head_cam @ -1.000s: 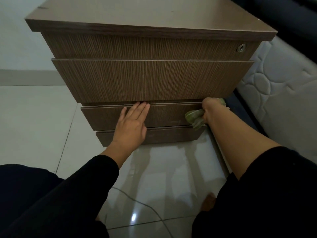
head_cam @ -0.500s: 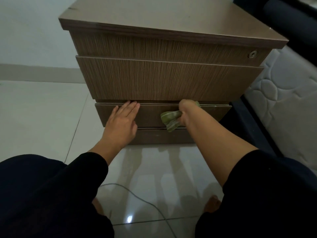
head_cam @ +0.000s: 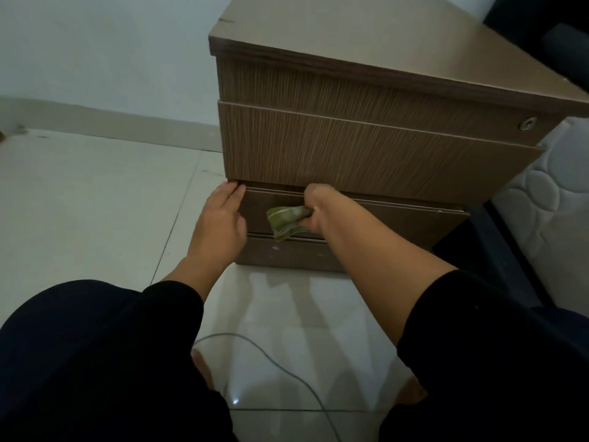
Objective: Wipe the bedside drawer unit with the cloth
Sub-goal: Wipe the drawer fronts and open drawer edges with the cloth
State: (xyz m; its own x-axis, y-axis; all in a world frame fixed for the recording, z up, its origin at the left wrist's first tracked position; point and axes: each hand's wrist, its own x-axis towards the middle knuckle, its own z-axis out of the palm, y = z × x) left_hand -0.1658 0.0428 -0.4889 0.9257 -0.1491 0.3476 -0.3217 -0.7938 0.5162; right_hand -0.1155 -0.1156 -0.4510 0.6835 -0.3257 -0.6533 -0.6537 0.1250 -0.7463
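Observation:
The brown wood-grain bedside drawer unit (head_cam: 350,148) stands on the tiled floor in front of me, with a small round lock at its upper right. My right hand (head_cam: 314,207) is shut on a bunched green cloth (head_cam: 285,222) and presses it against the front of the lowest drawer (head_cam: 398,223), left of its middle. My left hand (head_cam: 220,224) lies flat with fingers together on the left end of that same drawer front, its fingertips at the gap under the large drawer above. The cloth sits just right of my left hand.
A white quilted mattress (head_cam: 548,199) on a dark bed frame (head_cam: 497,260) stands close to the unit's right side. A thin grey cable (head_cam: 287,368) curves over the glossy white floor tiles (head_cam: 95,202) between my knees. A pale wall (head_cam: 95,49) with a skirting board runs behind.
My right hand has dragged the cloth leftward along the lowest drawer front, from its right end to near my left hand. The view has swung so the unit now sits further right.

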